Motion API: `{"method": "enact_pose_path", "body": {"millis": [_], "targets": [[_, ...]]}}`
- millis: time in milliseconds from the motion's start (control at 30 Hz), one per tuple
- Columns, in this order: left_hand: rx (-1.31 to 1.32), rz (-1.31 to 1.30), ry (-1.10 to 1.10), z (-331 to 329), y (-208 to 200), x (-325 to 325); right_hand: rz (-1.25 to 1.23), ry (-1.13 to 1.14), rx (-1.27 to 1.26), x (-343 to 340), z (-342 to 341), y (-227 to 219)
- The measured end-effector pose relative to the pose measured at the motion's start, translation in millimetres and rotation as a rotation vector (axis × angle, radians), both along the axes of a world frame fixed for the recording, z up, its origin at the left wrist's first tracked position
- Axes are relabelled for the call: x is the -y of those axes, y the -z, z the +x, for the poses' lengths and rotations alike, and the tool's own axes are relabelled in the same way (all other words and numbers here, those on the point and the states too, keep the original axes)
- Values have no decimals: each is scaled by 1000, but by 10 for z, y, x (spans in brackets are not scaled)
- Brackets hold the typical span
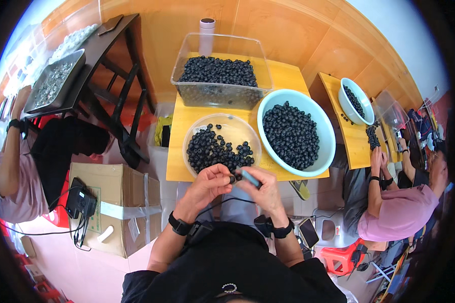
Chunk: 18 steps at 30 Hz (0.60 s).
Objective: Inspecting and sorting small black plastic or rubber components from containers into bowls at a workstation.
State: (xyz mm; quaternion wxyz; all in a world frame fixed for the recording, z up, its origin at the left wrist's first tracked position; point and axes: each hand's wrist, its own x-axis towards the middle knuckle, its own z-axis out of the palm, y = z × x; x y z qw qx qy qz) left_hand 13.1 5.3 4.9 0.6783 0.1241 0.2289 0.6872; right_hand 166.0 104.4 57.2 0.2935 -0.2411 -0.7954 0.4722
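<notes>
My left hand [211, 183] pinches a small round black part [232, 179] between thumb and fingertips. Closed around a slim tool with a light blue-grey handle [251, 178], my right hand [264, 192] meets it just in front of the table edge. The tool's working end is too small and blurred to make out. Just beyond both hands, a clear round bowl [242, 132] holds a loose heap of black parts [207, 149], some showing a hole. A light blue basin [330, 144] to its right is heaped with similar black parts [290, 136].
Behind the bowl stands a clear rectangular bin [222, 97] of black parts, with a pale bottle [206, 38] behind it. A cardboard box [111, 202] sits on the floor at left. Co-workers sit at both sides, one by a second basin [346, 103].
</notes>
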Motion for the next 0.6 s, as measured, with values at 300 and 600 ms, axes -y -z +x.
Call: {"method": "enact_pose_path", "body": {"millis": [300, 600], "targets": [[-30, -34, 138, 35, 102, 130, -629, -135, -18, 121, -11, 306], [-181, -106, 46, 74, 52, 116, -219, -63, 83, 52, 76, 99]]}}
